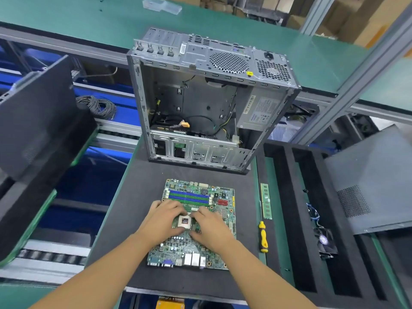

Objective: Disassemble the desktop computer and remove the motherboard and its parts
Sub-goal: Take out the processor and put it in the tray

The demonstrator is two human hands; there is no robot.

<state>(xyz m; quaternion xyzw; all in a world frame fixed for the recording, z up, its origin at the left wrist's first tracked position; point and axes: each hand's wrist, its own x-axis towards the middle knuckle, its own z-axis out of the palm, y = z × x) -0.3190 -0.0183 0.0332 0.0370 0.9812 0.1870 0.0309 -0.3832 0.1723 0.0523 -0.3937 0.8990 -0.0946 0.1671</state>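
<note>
While the processor (184, 221) is pinched by fingers (176, 210) of left hand (162, 221) and right hand (211, 228), a straight lift (no tilting) off the motherboard (178, 247) is advised.

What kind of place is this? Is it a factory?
Probably a computer teardown workshop: an opened computer case, a motherboard laid out on a black mat, and a screwdriver beside it.
</note>
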